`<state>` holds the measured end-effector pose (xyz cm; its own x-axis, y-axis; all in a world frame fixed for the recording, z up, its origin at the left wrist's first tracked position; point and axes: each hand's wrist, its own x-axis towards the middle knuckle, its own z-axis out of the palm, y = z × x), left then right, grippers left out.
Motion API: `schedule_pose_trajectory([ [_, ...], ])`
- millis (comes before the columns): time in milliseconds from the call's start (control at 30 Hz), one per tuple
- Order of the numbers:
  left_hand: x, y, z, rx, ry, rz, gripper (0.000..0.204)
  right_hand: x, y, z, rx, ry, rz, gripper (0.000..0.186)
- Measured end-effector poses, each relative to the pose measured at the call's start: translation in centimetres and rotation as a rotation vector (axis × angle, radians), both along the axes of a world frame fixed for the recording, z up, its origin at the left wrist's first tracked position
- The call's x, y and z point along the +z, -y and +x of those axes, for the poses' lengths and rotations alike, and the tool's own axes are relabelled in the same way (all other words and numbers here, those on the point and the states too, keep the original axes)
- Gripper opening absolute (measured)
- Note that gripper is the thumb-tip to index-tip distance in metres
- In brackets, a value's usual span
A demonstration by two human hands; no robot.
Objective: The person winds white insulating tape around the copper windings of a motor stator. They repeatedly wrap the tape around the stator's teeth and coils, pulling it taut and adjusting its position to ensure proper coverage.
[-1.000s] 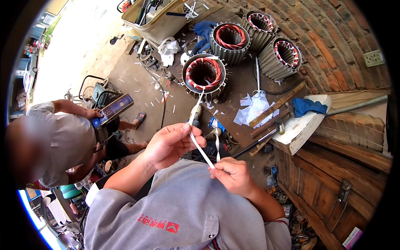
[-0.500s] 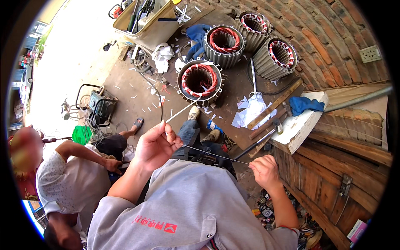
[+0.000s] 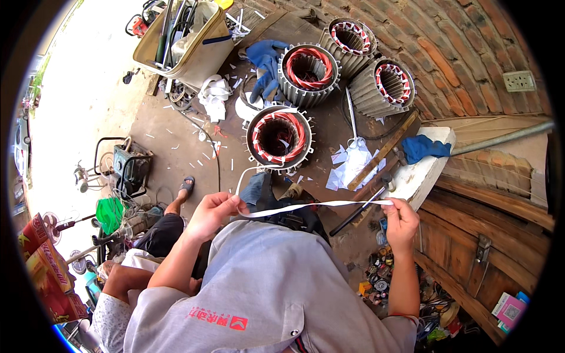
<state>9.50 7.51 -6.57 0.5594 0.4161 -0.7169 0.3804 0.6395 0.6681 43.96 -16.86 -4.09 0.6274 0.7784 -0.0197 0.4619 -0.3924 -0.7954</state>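
Observation:
A flat white tape (image 3: 318, 204) spans the space between my two hands in front of my body. My left hand (image 3: 213, 215) pinches it between thumb and fingers. At the right, my right hand (image 3: 401, 226) grips its other part near the end. Beyond my left hand the tape curves up slackly to the near motor stator (image 3: 306, 154), reaching its front rim. Red windings (image 3: 258, 141) line that stator's bore, and a small white slip lies inside. How the tape is fixed there is too small to tell.
Further stators (image 3: 309, 88) stand behind, beside blue gloves (image 3: 263, 59). Scissors (image 3: 352, 120) lie on white paper pieces (image 3: 352, 167). A hammer (image 3: 362, 203) and a white block (image 3: 421, 176) are at right. A cream bin (image 3: 200, 59) holds tools. Another person's arm (image 3: 132, 276) shows at lower left.
My right hand has moved right and up, drawing out more tape. The tape between my hands now shows its flat side; the stretch toward the stator has gone slack. The other person has shifted.

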Motion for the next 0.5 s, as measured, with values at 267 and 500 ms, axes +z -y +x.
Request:
schedule_pose_trajectory([
  [267, 2.6, -4.5, 4.5, -0.337, -0.019, 0.790, 0.021, 2.9, -8.9, -2.3, 0.172, -0.306, 0.123, 0.013],
  [500, 2.4, -3.2, 9.5, -0.426, 0.354, 0.801, 0.026, 3.3, -14.7, -2.5, 0.222, -0.679, -0.181, 0.016],
])
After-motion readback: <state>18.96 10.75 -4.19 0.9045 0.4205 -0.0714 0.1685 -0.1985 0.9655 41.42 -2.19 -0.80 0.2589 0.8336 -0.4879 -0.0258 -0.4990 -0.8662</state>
